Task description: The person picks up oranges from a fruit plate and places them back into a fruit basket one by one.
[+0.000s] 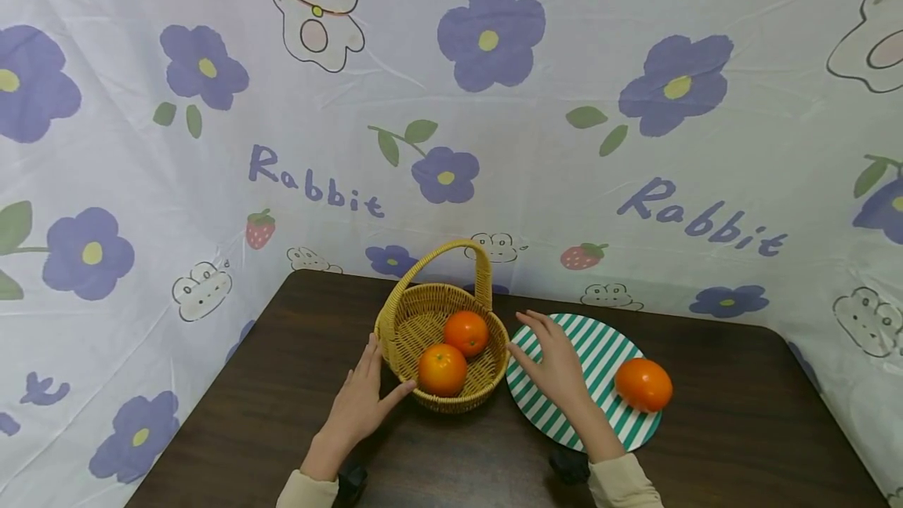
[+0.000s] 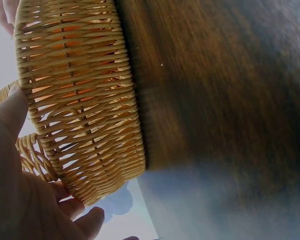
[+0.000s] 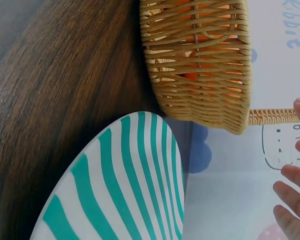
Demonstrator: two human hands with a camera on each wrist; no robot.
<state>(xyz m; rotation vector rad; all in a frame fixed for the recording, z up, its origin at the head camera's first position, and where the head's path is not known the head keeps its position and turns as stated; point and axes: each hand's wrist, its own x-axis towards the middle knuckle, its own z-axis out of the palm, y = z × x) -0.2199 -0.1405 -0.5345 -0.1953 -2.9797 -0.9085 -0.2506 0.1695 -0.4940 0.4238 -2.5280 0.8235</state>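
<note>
A yellow woven basket (image 1: 451,404) with a tall arched handle stands on the table, two oranges (image 1: 442,370) inside it. At its left side is my left hand (image 1: 356,404), fingers stretched along the wall and thumb spread toward the front rim. The left wrist view shows that thumb (image 2: 12,112) right at the basket rim and fingertips by the lower wall. My right hand (image 1: 557,363) hovers over a round green-and-white striped plate (image 1: 543,410), fingers spread and pointing at the basket's right rim, holding nothing. Another orange (image 1: 643,385) sits on the plate's right edge.
The dark wooden table (image 1: 240,414) backs onto a white cloth (image 1: 536,155) printed with purple flowers and rabbits. Small black devices (image 1: 568,465) show at both wrists below the hands.
</note>
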